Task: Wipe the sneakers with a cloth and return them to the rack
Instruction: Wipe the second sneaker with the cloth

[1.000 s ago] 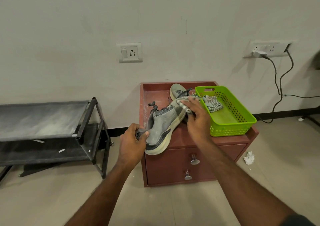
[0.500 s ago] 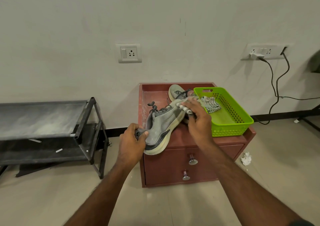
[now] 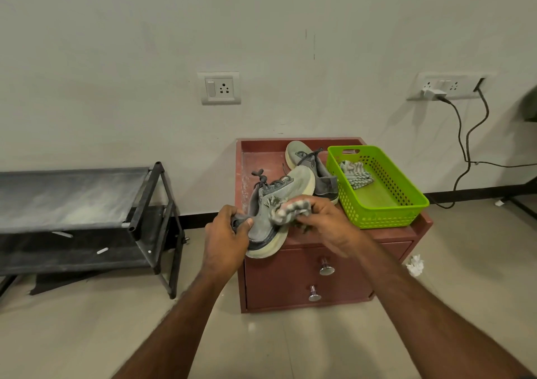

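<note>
While the big pale wall (image 3: pixel 116 44) fills the top of the frame, a black rack (image 3: pixel 87 213) stands at the left, dusty white on its top shelf. Right of the middle is a small red cabinet (image 3: pixel 305 277) with two shiny knobs. On its top, toward the right, sits a green basket (image 3: pixel 406 216) with a striped rag (image 3: pixel 356 175) inside. One gray sneaker (image 3: pixel 271 204) is held up over the front left corner of the cabinet, its toe pointing up and back. A second sneaker (image 3: pixel 316 169) lies behind it on the cabinet top, just beside the basket. At the middle of the frame, the left hand (image 3: pixel 225 239) has its fingers closed around the heel. The right hand (image 3: pixel 328 224) has its fingers bunched around a striped cloth (image 3: pixel 287 211), pressing it on the side of the held sneaker.
</note>
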A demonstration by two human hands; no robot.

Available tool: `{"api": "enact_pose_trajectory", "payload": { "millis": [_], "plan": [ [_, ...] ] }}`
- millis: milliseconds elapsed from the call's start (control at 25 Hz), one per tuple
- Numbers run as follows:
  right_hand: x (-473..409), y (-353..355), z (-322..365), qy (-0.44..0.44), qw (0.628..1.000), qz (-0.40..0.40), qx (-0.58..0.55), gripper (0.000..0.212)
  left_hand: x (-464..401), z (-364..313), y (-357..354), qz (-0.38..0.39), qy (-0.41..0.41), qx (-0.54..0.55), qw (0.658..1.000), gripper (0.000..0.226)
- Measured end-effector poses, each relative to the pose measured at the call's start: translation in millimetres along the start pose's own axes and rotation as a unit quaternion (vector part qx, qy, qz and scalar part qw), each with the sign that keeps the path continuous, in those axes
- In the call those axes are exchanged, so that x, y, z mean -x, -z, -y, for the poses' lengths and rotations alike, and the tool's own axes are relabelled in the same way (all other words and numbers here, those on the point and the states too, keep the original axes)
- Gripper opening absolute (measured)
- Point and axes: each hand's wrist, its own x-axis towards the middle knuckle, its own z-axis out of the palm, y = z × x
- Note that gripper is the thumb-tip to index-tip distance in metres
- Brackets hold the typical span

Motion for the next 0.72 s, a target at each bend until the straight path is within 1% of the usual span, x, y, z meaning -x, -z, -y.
{"api": "enact_pose_trajectory", "payload": {
  "millis": [40, 80, 120, 160, 200, 240, 320, 360, 480, 560, 600, 640, 680, 720],
  "plan": [
    [0.6, 8.5, 1.3, 0.008, 0.997, -0.075, -0.021, 0.036, 0.2, -0.1, 0.2, 0.002, -0.001, 0.000, 1.000, 0.009],
    [-3.4, 17.0, 0.4, 0.039, 0.984, -0.173, 0.012, 0.038, 0.0, -0.6, -0.1, 0.004, -0.003, -0.001, 1.000, 0.010],
    [-9.2, 23.3, -3.8, 0.088, 0.953, -0.270, 0.104, 0.041, 0.8, -0.9, -0.5, 0.006, -0.007, -0.003, 1.000, 0.010],
    [-16.1, 24.4, -10.9, 0.134, 0.913, -0.327, 0.204, 0.044, 2.1, -0.6, -0.9, 0.007, -0.010, -0.005, 1.000, 0.010],
    [-22.6, 20.9, -17.5, 0.157, 0.885, -0.343, 0.273, 0.045, 2.9, -0.4, -1.3, 0.008, -0.012, -0.005, 1.000, 0.010],
    [-28.9, 14.1, -24.8, 0.150, 0.886, -0.324, 0.296, 0.046, 3.0, 0.4, -2.0, 0.010, -0.013, -0.005, 1.000, 0.010],
    [-33.3, -9.8, -36.5, 0.095, 0.928, -0.217, 0.287, 0.050, 2.4, 1.6, -2.6, 0.009, -0.018, 0.003, 1.000, 0.009],
    [-31.8, -21.9, -38.7, 0.084, 0.945, -0.161, 0.274, 0.052, 1.5, 1.9, -1.9, 0.004, -0.020, 0.006, 1.000, 0.008],
    [-16.5, -32.1, -24.0, 0.064, 0.979, -0.016, 0.195, 0.052, 0.4, 1.2, -0.7, -0.009, -0.017, 0.008, 1.000, 0.008],
    [-2.5, -17.6, -11.0, 0.062, 0.990, 0.052, 0.119, 0.045, 1.1, 0.8, -0.8, -0.007, 0.002, 0.014, 1.000, 0.008],
    [2.9, -8.7, -6.5, 0.066, 0.993, 0.051, 0.083, 0.037, 1.6, 0.4, -1.1, -0.005, 0.008, 0.017, 1.000, 0.008],
    [5.6, -0.3, -2.1, 0.070, 0.996, 0.014, 0.047, 0.031, 1.5, -0.1, -1.0, -0.004, 0.011, 0.017, 1.000, 0.008],
    [5.2, 7.7, -1.4, 0.066, 0.996, -0.055, 0.020, 0.032, 1.3, -0.4, -0.4, -0.003, 0.014, 0.016, 1.000, 0.009],
    [1.7, 13.5, -4.1, 0.062, 0.989, -0.133, 0.018, 0.037, 1.1, -1.6, 0.2, -0.002, 0.017, 0.015, 1.000, 0.009]
  ]
}}
